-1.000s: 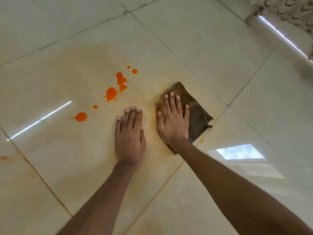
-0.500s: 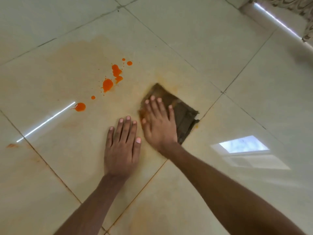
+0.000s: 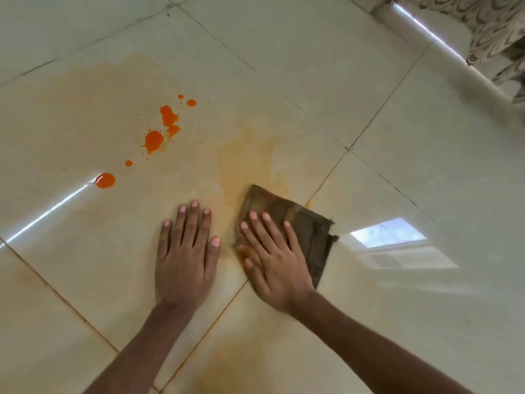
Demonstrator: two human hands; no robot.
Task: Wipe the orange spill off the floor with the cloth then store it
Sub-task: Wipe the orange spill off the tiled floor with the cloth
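Note:
A folded brown cloth [image 3: 308, 228] lies flat on the pale tiled floor [image 3: 284, 66]. My right hand [image 3: 272, 260] presses flat on its near left part, fingers spread. My left hand [image 3: 186, 251] rests flat on the bare tile just left of the cloth, holding nothing. Bright orange spill drops [image 3: 154, 140] lie on the floor up and to the left of both hands, with a single round drop [image 3: 105, 180] further left. A faint orange smear [image 3: 250, 157] stains the tile just beyond the cloth.
Patterned fabric [image 3: 494, 29] hangs at the top right corner beside a pale ledge. A window reflection [image 3: 387, 233] shines on the tile right of the cloth. Dark grout lines cross the floor.
My right hand has slid the cloth back toward me and to the right, leaving a fresh orange smear. The left hand stays planted on the tile.

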